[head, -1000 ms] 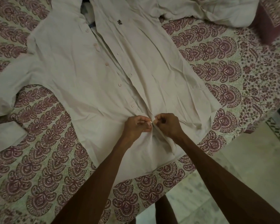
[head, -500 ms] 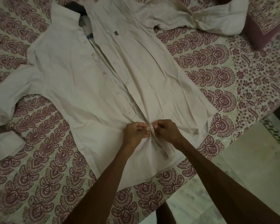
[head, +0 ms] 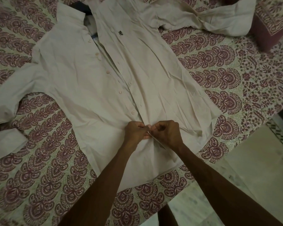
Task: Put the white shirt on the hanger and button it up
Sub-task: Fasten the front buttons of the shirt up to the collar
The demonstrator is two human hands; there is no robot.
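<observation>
1. Currently, the white shirt (head: 82,75) lies front-up and spread flat on the bed (head: 39,160), collar away from the person and hem near the bed's edge.
2. Left hand (head: 136,132): its fingers are curled and pinch the button-side front edge of the shirt, low on the front.
3. Right hand (head: 167,134): its fingers are curled too and pinch the buttonhole strip, whose edge sticks out below the hand.
4. Both hands meet at the fingertips; the button between them is hidden.
5. Above the hands, four buttons (head: 120,92) sit bare beside the strip, not fastened.
6. A small dark logo (head: 120,32) marks the chest.
7. A dark object (head: 82,7) shows in the open collar; I cannot tell what it is.
8. One sleeve runs out to the person's left, and the other lies crumpled at the far right, near a patterned pillow (head: 271,22).
9. Pale floor (head: 260,168) shows beside the bed.
</observation>
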